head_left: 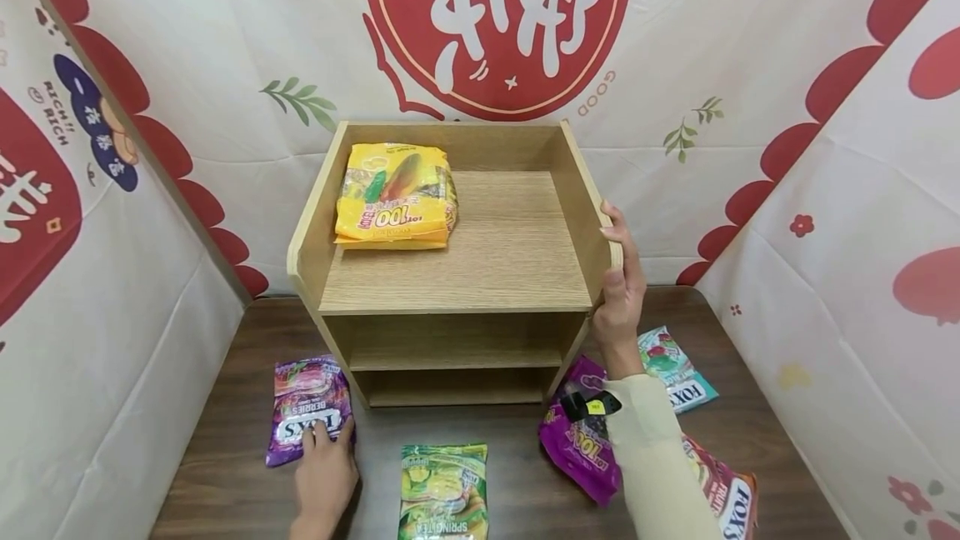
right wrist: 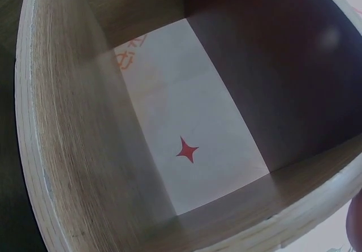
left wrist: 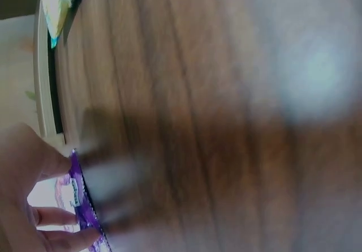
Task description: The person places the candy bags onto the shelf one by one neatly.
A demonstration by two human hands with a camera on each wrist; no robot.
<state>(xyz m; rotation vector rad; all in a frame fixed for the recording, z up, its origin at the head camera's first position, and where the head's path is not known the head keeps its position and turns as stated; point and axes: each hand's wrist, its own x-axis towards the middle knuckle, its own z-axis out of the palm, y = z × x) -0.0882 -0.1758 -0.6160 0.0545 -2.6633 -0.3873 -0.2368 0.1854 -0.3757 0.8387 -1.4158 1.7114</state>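
A light wooden shelf unit [head_left: 457,273] stands on the dark table, with an open top tray and two compartments below. My right hand [head_left: 624,290] grips the top edge of its right side panel, thumb toward the front. In the right wrist view the wooden panels [right wrist: 90,127] fill most of the picture. On the left, my left hand [head_left: 326,473] holds the near end of a purple Fox's Berries candy bag [head_left: 307,398], fingertips on its label. The left wrist view shows thumb and fingers at the edge of that bag [left wrist: 85,201].
A yellow candy bag [head_left: 393,194] lies in the top tray at left. A green Spring Tea bag [head_left: 442,494] lies in front. Right of the unit are a magenta bag [head_left: 577,440], a teal Fox's bag [head_left: 675,369] and a red Fox's bag [head_left: 723,486]. Printed cloth walls [head_left: 225,48] surround the table.
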